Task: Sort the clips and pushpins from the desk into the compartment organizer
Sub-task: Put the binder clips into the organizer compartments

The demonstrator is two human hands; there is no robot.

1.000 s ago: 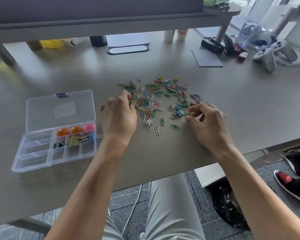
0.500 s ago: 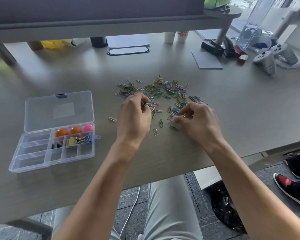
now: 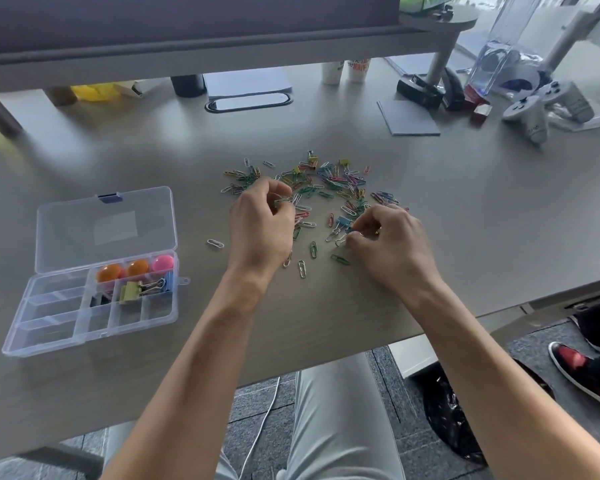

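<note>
The left hand [image 3: 260, 223], just left of frame centre, has its fingers curled in with thumb and fingertips pinched at a green paper clip at the near left edge of the pile; whether it already holds more clips in the palm I cannot tell, since the back of the hand faces the camera. The right hand [image 3: 388, 237], a little right of centre, is likewise curled, its fingertips pinching at small clips on the desk, next to a blue binder clip [image 3: 343, 221]. Exactly which piece it has is hidden under the fingers. Both hands likely work the near rim of the heap because the pieces there lie single and are easier to pick off than the tangle behind.

The paper clips [image 3: 319, 185] spread in a loose colourful scatter across the middle of the desk [image 3: 482, 220], with a few strays nearer the edge. The compartment organizer [image 3: 32, 306] sits well apart at the lower left, lid [image 3: 106, 228] folded back so it can take drops. Its far cells hold round orange and pink pushpins [image 3: 137, 268] and some binder clips [image 3: 136, 289]; the near cells look bare, though the clear plastic makes that uncertain. Most of the sorting appears ahead.
</note>
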